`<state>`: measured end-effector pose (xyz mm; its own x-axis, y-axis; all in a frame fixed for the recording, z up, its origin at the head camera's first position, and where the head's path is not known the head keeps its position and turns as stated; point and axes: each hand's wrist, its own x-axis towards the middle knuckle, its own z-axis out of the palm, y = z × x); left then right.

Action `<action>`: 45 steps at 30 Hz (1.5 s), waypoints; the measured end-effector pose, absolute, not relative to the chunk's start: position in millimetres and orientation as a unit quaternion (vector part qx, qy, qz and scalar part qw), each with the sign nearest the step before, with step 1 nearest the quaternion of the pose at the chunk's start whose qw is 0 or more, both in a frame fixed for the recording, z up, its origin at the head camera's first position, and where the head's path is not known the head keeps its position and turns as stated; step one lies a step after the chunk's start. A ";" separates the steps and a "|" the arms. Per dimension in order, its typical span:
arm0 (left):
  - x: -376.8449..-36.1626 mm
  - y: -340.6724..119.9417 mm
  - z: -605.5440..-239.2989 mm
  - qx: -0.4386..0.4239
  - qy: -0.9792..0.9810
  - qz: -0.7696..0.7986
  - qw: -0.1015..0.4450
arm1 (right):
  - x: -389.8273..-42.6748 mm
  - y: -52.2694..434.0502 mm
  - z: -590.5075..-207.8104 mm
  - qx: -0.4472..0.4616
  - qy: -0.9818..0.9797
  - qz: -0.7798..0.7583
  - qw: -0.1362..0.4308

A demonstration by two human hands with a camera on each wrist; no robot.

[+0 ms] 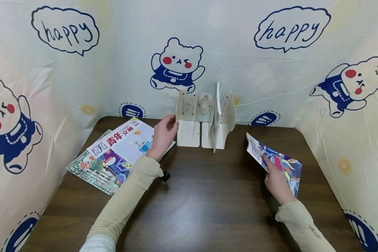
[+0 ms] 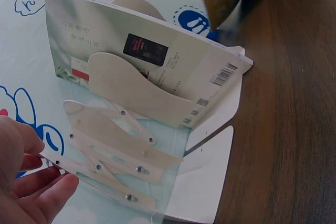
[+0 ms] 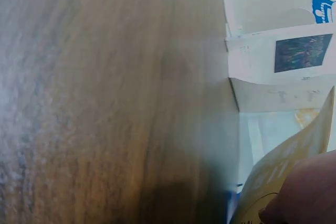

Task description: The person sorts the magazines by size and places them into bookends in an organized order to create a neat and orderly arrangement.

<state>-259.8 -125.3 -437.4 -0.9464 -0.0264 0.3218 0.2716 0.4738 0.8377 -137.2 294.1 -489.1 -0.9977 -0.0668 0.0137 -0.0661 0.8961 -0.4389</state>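
A white folding book rack [image 1: 188, 134] with slotted, riveted panels stands at the back middle. My left hand [image 1: 163, 136] pinches the upper edge of its left end panel; in the left wrist view, thumb and fingers [image 2: 60, 190] meet at that edge. One thin magazine [image 2: 113, 35] stands upright between the rack's right-hand panels, its barcode side toward the left wrist view. Over the table's right side, my right hand [image 1: 278, 183] holds a colourful magazine [image 1: 288, 166] by its near edge. The right wrist view shows the hand [image 3: 310, 190] on its curved, yellowish page [image 3: 296, 153].
Several overlapping magazines lie on the left of the brown table [image 1: 189, 196], a white-topped one [image 1: 124, 140] over a green one [image 1: 96, 175]. Behind the rack hangs a patterned cloth [image 1: 129, 63], which also encloses both sides.
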 end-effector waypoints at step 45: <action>-259.2 -126.0 -436.9 -0.072 -0.845 -0.511 0.142 | -87.5 263.6 -425.0 0.039 0.885 -0.430 -0.175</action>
<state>-259.2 -126.0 -436.9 -0.9496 -0.0229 0.3127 0.2663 0.4673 0.8430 -87.5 263.6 -425.0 -0.9359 0.2192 0.2758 -0.0817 0.6266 -0.7750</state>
